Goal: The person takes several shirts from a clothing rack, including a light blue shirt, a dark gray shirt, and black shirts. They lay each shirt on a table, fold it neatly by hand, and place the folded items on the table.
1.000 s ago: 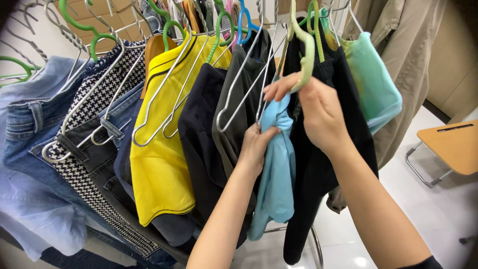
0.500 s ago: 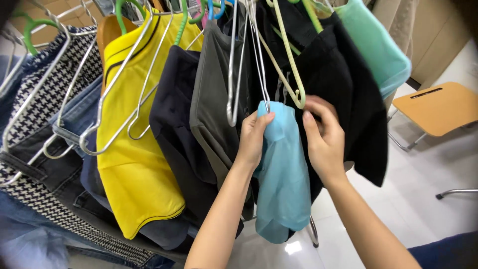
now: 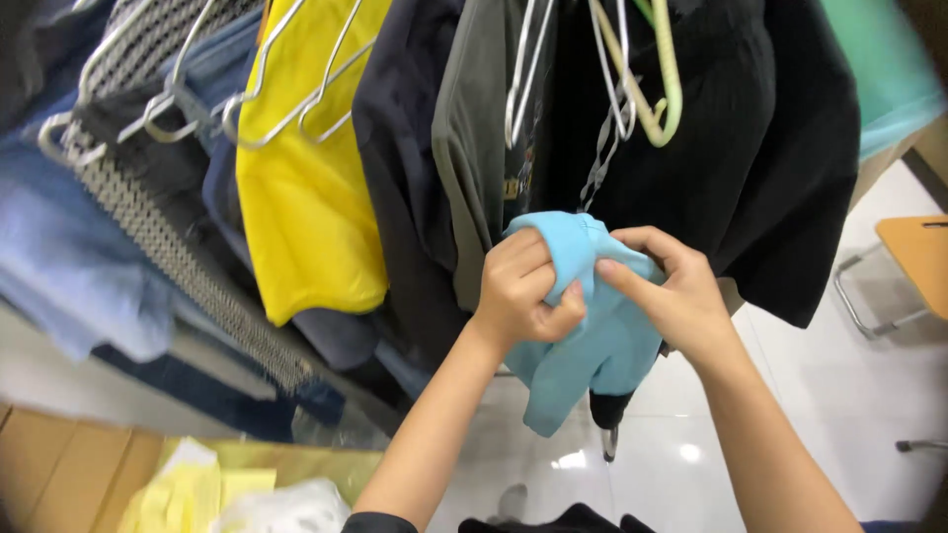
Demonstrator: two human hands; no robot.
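Gripping the top of a light blue garment [image 3: 583, 336], the left hand [image 3: 523, 296] is closed into a fist on the cloth, while the right hand [image 3: 671, 291] pinches the same fabric between thumb and fingers. It hangs below them, in front of a black shirt [image 3: 770, 168], near a pale green hanger [image 3: 664, 94] and right of a yellow shirt [image 3: 306, 188].
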